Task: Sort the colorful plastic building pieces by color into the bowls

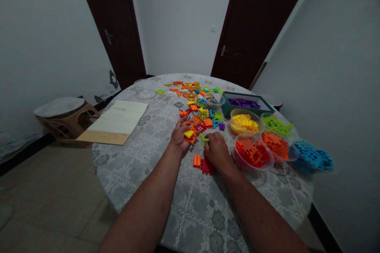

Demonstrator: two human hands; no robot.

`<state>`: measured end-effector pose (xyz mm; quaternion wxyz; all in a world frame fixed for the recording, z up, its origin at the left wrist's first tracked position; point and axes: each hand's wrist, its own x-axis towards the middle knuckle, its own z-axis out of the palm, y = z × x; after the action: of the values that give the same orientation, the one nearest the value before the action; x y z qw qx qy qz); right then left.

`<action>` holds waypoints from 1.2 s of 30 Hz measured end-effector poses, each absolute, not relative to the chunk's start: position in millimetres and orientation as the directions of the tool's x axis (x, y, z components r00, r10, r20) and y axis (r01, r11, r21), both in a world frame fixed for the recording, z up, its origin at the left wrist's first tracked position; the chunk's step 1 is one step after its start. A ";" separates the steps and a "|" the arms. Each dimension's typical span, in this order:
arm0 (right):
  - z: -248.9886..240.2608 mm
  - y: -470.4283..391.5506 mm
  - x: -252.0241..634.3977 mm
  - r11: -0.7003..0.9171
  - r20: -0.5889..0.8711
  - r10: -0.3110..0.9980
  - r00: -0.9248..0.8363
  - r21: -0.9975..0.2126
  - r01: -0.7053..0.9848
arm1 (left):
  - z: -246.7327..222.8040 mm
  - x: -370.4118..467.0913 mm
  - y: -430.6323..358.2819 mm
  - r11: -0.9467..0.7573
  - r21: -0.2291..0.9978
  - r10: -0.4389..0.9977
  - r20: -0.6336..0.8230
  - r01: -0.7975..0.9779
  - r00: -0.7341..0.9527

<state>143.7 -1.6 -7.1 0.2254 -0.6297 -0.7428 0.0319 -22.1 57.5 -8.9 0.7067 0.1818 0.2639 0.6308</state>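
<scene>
My left hand [178,135] is curled at the near edge of a pile of toy building pieces, with a yellow block [189,134] held at its fingers. Orange gear-shaped pieces [193,139] lie against that block; whether they are in the hand too, I cannot tell. Just to the right, my right hand [217,148] is closed on a light green notched piece [203,139], its fingertips partly hidden. Below the hands, an orange ribbed block [196,161] lies beside a red gear piece [207,167], which my right hand partly covers.
Clear tubs of yellow [244,122], red [253,152], orange [276,146], green [277,125] and blue pieces [313,156] stand at the right. Behind them is a dark green box [249,102] of purple pieces. A paper folder [118,118] lies left, near a stool [63,114].
</scene>
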 end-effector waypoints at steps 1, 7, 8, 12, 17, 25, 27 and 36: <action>-7.7 -0.8 146.2 0.236 0.338 0.935 -0.104 -0.378 0.895 | -9.7 -21.8 57.9 0.136 0.592 0.988 -0.137 -0.794 0.067; 4.0 -8.8 164.4 0.227 0.359 0.931 -0.070 -0.416 0.881 | -15.1 -20.8 62.2 0.139 0.587 0.989 -0.126 -0.798 0.079; 7.1 -12.4 165.4 0.199 0.309 0.948 -0.079 -0.377 0.905 | -15.1 -20.8 62.5 0.141 0.586 0.988 -0.128 -0.798 0.081; 17.3 -26.5 160.2 0.115 0.100 0.991 -0.093 -0.250 0.961 | -12.4 -20.9 61.3 0.153 0.585 0.986 -0.148 -0.797 0.080; 17.4 -26.6 152.2 0.046 0.012 0.999 -0.044 -0.253 0.966 | -8.2 -21.1 58.6 0.151 0.594 0.987 -0.139 -0.790 0.084; -0.5 -11.1 156.4 -0.005 0.136 0.989 0.050 -0.314 0.949 | -7.4 -20.1 57.7 0.169 0.586 0.985 -0.135 -0.792 0.111; -4.6 -9.3 157.7 0.012 0.182 0.982 0.054 -0.340 0.940 | -7.6 -19.8 57.5 0.172 0.581 0.984 -0.135 -0.796 0.114; 3.7 -13.6 146.5 0.354 0.490 0.870 -0.052 -0.548 0.758 | -3.6 -20.3 54.1 0.186 0.588 0.983 -0.111 -0.787 0.150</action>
<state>146.5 -13.6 3.7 0.3953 -0.5638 -0.7217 0.0712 -20.3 54.1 -3.6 0.7309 0.2015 0.2427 0.6052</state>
